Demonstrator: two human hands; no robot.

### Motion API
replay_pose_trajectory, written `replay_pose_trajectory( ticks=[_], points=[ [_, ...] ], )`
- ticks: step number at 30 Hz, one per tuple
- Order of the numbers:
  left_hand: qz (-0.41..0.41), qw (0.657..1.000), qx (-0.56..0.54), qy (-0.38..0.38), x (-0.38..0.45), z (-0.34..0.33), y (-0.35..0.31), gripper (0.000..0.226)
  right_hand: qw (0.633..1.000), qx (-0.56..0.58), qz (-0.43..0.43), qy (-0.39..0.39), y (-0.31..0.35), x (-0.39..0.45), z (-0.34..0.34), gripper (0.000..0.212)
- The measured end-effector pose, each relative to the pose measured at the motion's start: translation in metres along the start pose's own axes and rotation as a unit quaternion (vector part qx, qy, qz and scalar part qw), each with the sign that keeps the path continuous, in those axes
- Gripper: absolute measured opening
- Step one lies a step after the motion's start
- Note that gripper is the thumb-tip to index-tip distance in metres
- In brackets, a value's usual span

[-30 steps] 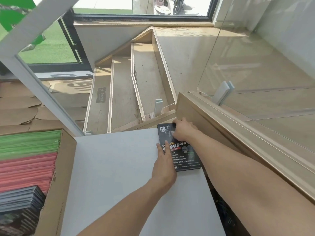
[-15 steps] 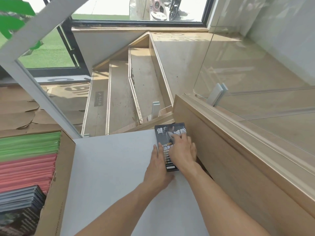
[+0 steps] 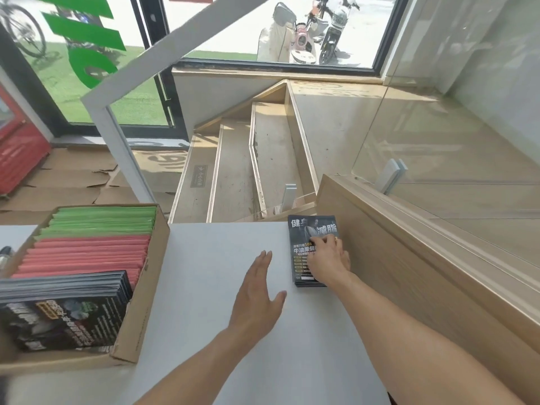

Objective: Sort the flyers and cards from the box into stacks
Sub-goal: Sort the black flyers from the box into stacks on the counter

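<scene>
My right hand rests straight fingers on the flyer stack at two o'clock. My left hand, fingers loosely apart, is nearer the box at nine o'clock.

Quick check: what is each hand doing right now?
Left hand: open, flat over the table, holding nothing.
Right hand: open, fingers resting on the black flyer stack.
</scene>
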State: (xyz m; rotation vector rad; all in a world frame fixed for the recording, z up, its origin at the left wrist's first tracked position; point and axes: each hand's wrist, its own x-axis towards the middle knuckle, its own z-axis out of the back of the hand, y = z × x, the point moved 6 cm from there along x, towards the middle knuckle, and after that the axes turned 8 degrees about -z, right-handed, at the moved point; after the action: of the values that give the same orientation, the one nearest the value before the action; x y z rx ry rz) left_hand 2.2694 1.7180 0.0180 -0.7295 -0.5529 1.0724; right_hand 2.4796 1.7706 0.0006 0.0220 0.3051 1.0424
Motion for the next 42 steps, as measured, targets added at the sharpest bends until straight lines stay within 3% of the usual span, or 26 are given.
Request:
replay_pose_trajectory(
  ticks=[5, 10, 14, 17, 22, 28, 33, 38, 42],
  points=[
    [0.042, 0.998, -0.009, -0.044, -0.029, 0.039, 0.025, 0.073, 0.999, 0.017, -0.023, -0.032, 0.007, -0.005, 0.010, 0.047],
    [0.125, 0.981, -0.093, 0.115, -0.023, -0.001, 0.021, 0.092, 0.982, 0.148, -0.119, 0.009, -0.024, -0.017, 0.004, 0.056],
    [0.180, 0.946, -0.209, 0.169, -0.006, -0.039, -0.008, 0.099, 0.976, 0.189, -0.101, 0.034, -0.037, -0.029, -0.002, 0.054],
    [0.174, 0.938, -0.254, 0.158, 0.006, -0.054, -0.025, 0.082, 0.977, 0.192, -0.077, 0.059, -0.043, -0.035, -0.004, 0.058],
    [0.159, 0.944, -0.257, 0.134, 0.009, -0.060, -0.037, 0.068, 0.979, 0.180, -0.057, 0.082, -0.046, -0.037, -0.007, 0.089],
    [0.151, 0.949, -0.243, 0.132, 0.012, -0.058, -0.043, 0.062, 0.981, 0.166, -0.076, 0.061, -0.050, -0.027, -0.009, 0.066],
    [0.155, 0.949, -0.241, 0.129, 0.013, -0.059, -0.044, 0.061, 0.981, 0.165, -0.083, 0.058, -0.051, -0.024, -0.012, 0.060],
    [0.155, 0.950, -0.244, 0.119, 0.013, -0.057, -0.041, 0.062, 0.988, 0.113, -0.093, 0.056, -0.044, -0.033, -0.002, 0.066],
    [0.151, 0.963, -0.219, 0.048, 0.005, -0.030, -0.034, 0.080, 0.995, 0.100, -0.020, 0.024, -0.001, -0.044, 0.025, 0.073]
  ],
)
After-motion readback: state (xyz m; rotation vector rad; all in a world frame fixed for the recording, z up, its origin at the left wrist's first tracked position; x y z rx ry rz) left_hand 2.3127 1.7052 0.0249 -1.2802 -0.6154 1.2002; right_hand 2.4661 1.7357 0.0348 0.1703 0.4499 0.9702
